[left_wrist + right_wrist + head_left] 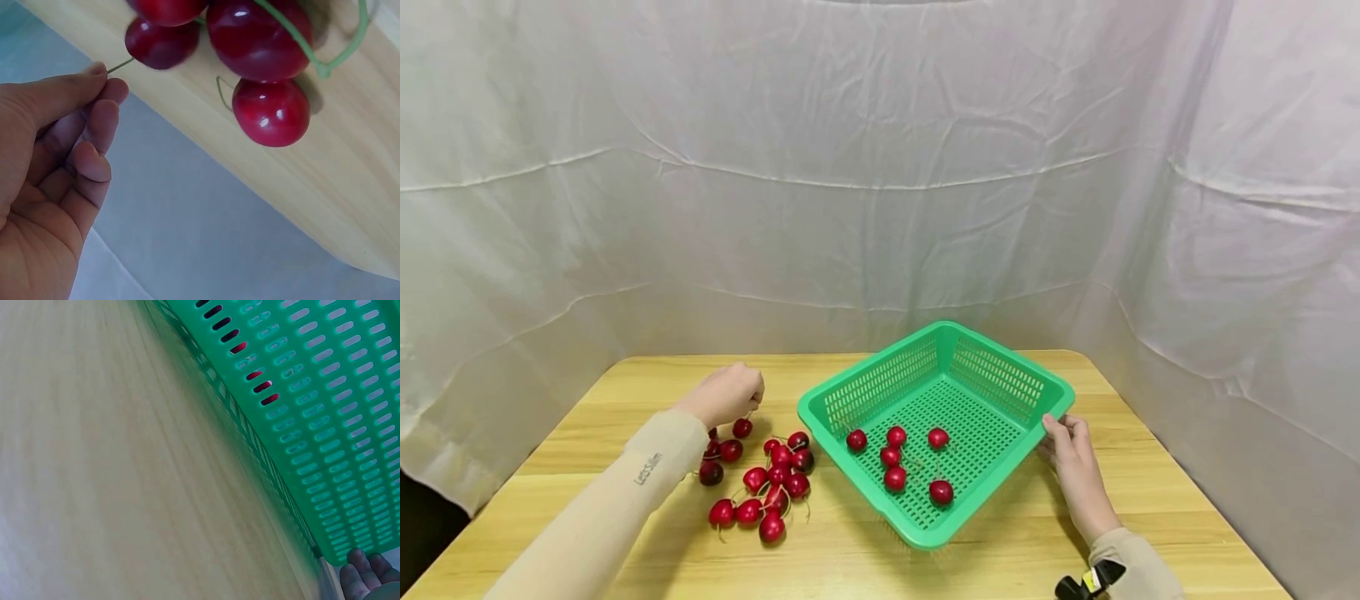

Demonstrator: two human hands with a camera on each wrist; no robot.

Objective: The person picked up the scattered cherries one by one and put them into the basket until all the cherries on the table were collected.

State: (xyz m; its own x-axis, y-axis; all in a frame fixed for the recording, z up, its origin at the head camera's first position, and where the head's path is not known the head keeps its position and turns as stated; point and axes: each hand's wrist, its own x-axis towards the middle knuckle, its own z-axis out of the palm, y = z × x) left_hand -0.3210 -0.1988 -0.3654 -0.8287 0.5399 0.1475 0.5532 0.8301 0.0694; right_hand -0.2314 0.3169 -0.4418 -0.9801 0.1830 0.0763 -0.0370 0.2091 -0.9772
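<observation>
My left hand (730,396) pinches the thin green stem of a dark red cherry (162,44) between thumb and forefinger, as the left wrist view shows. More cherries lie close by on the table, among them a bright red cherry (272,112) with its stem. My right hand (1075,467) holds the right side of a green plastic basket (917,537), thumb at the rim and fingers beneath. The basket is tilted, and its slotted underside shows in the right wrist view. Several cherries, such as one dark cherry (941,492), lie on the basket's floor.
A loose group of cherries (778,475) spreads over the light wooden table (842,575) between my left forearm and the basket. White cloth (865,233) hangs behind the table and on both sides. A black device (1090,579) is strapped at my right wrist.
</observation>
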